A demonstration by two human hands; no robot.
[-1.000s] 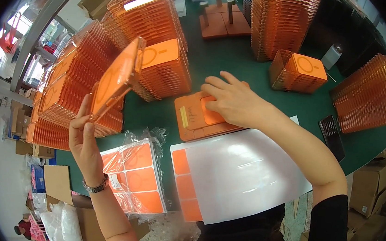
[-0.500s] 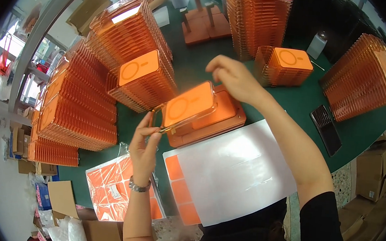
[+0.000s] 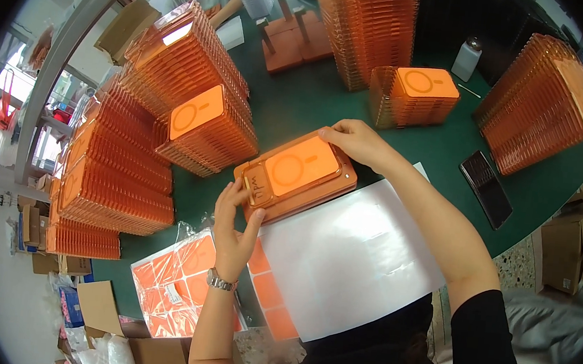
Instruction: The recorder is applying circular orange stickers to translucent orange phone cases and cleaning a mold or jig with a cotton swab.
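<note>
Left hand point(image 3: 234, 229) grips the near-left corner of the orange case point(image 3: 297, 174): thumb up against its near edge, fingers curled over the short left end. Right hand point(image 3: 357, 142) pinches the opposite far-right corner, fingertips on the top rim. So both hands are clamped on the same part, at diagonal corners.

Case sits flat on a jig block point(image 3: 337, 186) of the same orange, directly between the hands on the green tabletop point(image 3: 314, 96). Its long axis runs from the left hand up and right to the right hand, tilted slightly away from the person. Ring mark faces up, roughly mid-case, closer to the right hand than the left. Clear window end with dark marks is at the left-hand end.

Neither hand is nearer; each has one end. Left forearm comes in straight from below, right forearm crosses in from the lower right over the white sheet point(image 3: 347, 257).

Around the hands:
- White sheet lies just near-side of the block, touching it, under the right forearm.
- Orange label sheets point(image 3: 176, 290) in plastic, left of the left wrist.
- Short stack point(image 3: 205, 131) of same cases just beyond the left hand, ring mark up.
- Second short stack point(image 3: 415, 96) beyond the right hand, apart from it.
- Taller stacks point(image 3: 111, 193) fan out far left and far right.
- Dark tray point(image 3: 485, 188) right of the right forearm, not touched.
</note>
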